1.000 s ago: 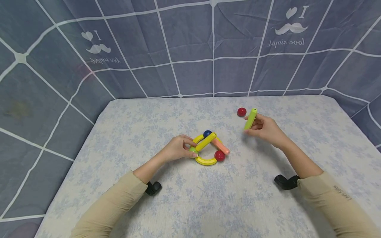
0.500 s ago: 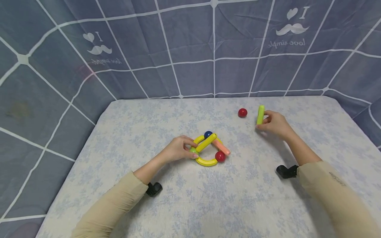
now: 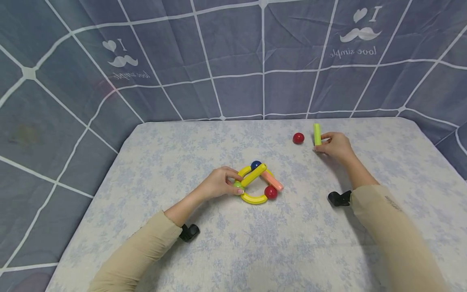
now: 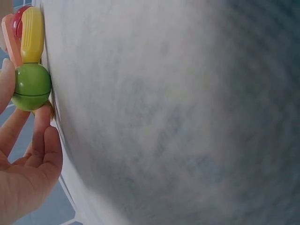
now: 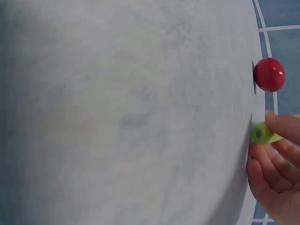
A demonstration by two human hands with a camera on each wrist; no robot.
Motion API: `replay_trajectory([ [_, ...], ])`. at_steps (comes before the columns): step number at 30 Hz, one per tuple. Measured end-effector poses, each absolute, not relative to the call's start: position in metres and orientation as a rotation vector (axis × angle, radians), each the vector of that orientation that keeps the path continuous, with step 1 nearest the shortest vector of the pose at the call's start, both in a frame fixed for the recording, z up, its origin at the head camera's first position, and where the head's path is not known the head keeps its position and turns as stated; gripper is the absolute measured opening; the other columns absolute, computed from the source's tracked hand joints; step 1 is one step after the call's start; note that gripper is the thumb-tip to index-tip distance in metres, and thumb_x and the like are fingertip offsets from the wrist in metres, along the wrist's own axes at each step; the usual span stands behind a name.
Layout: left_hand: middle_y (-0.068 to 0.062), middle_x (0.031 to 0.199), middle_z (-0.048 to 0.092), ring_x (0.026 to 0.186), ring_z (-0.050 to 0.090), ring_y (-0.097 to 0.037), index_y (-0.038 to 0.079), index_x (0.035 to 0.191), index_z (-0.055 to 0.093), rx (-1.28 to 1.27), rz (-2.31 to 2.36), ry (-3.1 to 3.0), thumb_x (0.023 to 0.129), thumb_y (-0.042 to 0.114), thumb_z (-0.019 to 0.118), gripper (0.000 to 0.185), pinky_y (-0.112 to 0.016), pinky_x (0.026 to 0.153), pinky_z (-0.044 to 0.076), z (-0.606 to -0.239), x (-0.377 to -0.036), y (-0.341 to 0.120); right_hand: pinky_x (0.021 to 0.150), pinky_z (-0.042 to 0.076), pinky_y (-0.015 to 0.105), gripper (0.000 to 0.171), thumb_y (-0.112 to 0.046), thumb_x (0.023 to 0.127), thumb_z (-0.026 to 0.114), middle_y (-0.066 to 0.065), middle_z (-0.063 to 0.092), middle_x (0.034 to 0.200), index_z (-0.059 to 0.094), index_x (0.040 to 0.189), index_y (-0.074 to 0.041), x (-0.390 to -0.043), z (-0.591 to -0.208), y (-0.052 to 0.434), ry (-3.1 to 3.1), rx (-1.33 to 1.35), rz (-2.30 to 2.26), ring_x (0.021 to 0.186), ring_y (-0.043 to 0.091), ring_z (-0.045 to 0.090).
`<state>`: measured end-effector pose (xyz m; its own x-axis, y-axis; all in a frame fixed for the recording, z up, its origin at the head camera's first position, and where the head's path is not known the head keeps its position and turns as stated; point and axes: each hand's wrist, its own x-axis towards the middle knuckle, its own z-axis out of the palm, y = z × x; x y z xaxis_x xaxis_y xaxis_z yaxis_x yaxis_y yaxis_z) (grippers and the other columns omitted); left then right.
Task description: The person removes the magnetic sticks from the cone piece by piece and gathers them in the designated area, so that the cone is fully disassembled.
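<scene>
Reaching forward over the patterned table (image 3: pixel 233 259), two tan sleeves (image 3: pixel 135 251) are seen nearest, with a black wrist piece (image 3: pixel 189 232) worn below each. Beyond them, the green ball (image 4: pixel 32 84) of a toy ring is pinched between thumb and fingers of the left hand (image 3: pixel 218 183); whether the yellow stick (image 3: pixel 254 174) is also touched cannot be told.

The ring is made up of yellow curved pieces (image 3: pixel 254 199) set between the green ball, a red ball (image 3: pixel 271 192) and a blue ball (image 3: pixel 256 164). From the green ball, the yellow stick is slanted across towards the blue one. An orange stick (image 3: pixel 273 181) is laid from near the blue ball towards the red one; its contact with the red ball is unclear.

Farther off, a light green stick (image 3: pixel 317 134) is pinched by the right hand (image 3: pixel 335 146), close to the table; whether the table is touched cannot be made out. Over the last second this stick has been carried away from the ring, to the right and farther back, while the ring has been kept in place. By judgement, nothing has thereby been added to the ring.

Just left of the stick, a loose red ball (image 3: pixel 298 138) is left untouched. Behind everything, a blue checked curtain (image 3: pixel 237 97) is hung.
</scene>
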<state>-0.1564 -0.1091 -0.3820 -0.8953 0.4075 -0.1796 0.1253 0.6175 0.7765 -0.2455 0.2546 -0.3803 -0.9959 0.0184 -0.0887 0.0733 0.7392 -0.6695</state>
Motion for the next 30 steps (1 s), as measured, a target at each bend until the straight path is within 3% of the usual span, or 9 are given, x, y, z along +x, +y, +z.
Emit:
replay_trajectory([
  [6, -0.012, 0.125, 0.053, 0.089, 0.059, -0.017, 0.006, 0.107, 0.07, 0.437, 1.168, 2.506, 0.075, 0.017, 0.079, 0.035, -0.024, 0.073, 0.051, -0.382, -0.155, -0.108, 0.054, 0.042, 0.027, 0.039, -0.015, 0.079, 0.072, 0.028, 0.062, 0.098, 0.062, 0.107, 0.01, -0.249, -0.381, 0.248, 2.988, 0.141, -0.997, 0.073, 0.028, 0.057],
  [13, -0.012, 0.125, 0.053, 0.087, 0.059, -0.016, 0.005, 0.107, 0.07, 0.441, 1.174, 2.505, 0.075, 0.016, 0.079, 0.035, -0.024, 0.071, 0.05, -0.382, -0.156, -0.109, 0.073, 0.042, 0.042, 0.035, -0.016, 0.081, 0.07, 0.025, 0.062, 0.099, 0.064, 0.103, 0.01, -0.252, -0.382, 0.239, 3.027, 0.268, -0.958, 0.088, 0.036, 0.052],
  [19, -0.011, 0.126, 0.052, 0.089, 0.059, -0.017, 0.006, 0.107, 0.07, 0.427, 1.18, 2.499, 0.075, 0.016, 0.079, 0.035, -0.025, 0.073, 0.051, -0.382, -0.156, -0.108, 0.087, 0.034, 0.052, 0.034, -0.013, 0.082, 0.07, 0.027, 0.062, 0.1, 0.063, 0.104, 0.012, -0.253, -0.384, 0.235, 3.038, 0.295, -0.97, 0.096, 0.041, 0.049],
  [24, -0.01, 0.126, 0.052, 0.092, 0.059, -0.019, 0.006, 0.107, 0.07, 0.405, 1.188, 2.504, 0.075, 0.015, 0.079, 0.035, -0.026, 0.074, 0.051, -0.382, -0.155, -0.108, 0.087, 0.036, 0.051, 0.036, -0.015, 0.083, 0.069, 0.027, 0.06, 0.103, 0.062, 0.107, 0.012, -0.256, -0.386, 0.234, 3.026, 0.319, -0.976, 0.1, 0.041, 0.048],
  [30, -0.01, 0.127, 0.052, 0.092, 0.059, -0.019, 0.006, 0.107, 0.07, 0.402, 1.189, 2.496, 0.075, 0.016, 0.079, 0.035, -0.026, 0.074, 0.051, -0.382, -0.156, -0.109, 0.078, 0.042, 0.044, 0.039, -0.017, 0.082, 0.069, 0.027, 0.059, 0.105, 0.062, 0.109, 0.011, -0.255, -0.386, 0.236, 2.998, 0.317, -1.01, 0.098, 0.038, 0.048],
])
